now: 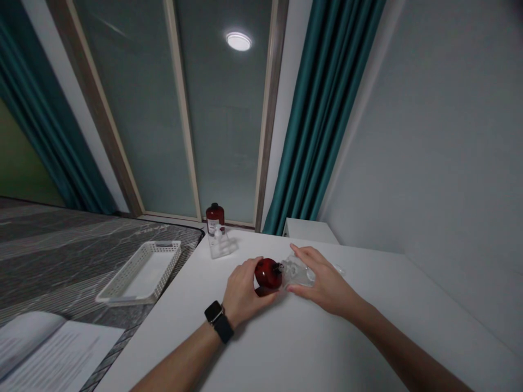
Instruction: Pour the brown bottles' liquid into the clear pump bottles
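My left hand [245,286], with a dark watch on its wrist, is wrapped round a reddish-brown bottle [268,273] above the white table [261,348]. The bottle lies tipped, its dark neck facing right. My right hand [321,280] grips a clear plastic container [297,271], probably a bottle, between thumb and fingers. The container's left end meets the neck of the brown bottle; whether they touch I cannot tell. My right palm covers part of the container, and a clear piece shows beyond the fingers.
Toward the table's far left corner stand another brown bottle [215,214] with a pale label and a clear pump bottle [219,243]. A white perforated basket [143,272] and an open book [61,354] rest on the grey surface at left. A white cabinet [310,231] stands behind the table.
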A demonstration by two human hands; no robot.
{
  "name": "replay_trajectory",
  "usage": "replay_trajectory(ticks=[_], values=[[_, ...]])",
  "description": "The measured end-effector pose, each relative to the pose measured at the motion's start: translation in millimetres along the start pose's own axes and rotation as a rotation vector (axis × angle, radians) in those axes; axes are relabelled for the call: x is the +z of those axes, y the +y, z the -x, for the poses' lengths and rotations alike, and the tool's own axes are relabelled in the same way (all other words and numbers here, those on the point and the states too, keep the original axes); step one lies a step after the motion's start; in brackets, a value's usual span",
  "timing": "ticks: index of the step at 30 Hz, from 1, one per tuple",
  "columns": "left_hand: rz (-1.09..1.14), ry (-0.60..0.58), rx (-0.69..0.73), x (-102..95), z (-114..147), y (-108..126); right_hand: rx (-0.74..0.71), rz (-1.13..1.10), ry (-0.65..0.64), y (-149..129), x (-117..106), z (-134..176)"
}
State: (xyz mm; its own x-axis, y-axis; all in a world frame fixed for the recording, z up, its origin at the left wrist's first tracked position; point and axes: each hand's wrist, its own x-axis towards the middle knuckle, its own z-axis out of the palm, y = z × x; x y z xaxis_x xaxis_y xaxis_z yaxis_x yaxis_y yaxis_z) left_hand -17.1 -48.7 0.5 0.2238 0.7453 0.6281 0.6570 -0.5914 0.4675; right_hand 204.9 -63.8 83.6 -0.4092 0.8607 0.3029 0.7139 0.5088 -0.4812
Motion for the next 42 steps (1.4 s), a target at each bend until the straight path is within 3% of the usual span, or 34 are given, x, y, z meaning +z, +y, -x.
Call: replay_trajectory(ticks=[42], values=[[0.077,-0.003,-0.044,-0.4,0.8,3.8,-0.042,0.002,-0.033,-4.2,-7.4,-5.8]])
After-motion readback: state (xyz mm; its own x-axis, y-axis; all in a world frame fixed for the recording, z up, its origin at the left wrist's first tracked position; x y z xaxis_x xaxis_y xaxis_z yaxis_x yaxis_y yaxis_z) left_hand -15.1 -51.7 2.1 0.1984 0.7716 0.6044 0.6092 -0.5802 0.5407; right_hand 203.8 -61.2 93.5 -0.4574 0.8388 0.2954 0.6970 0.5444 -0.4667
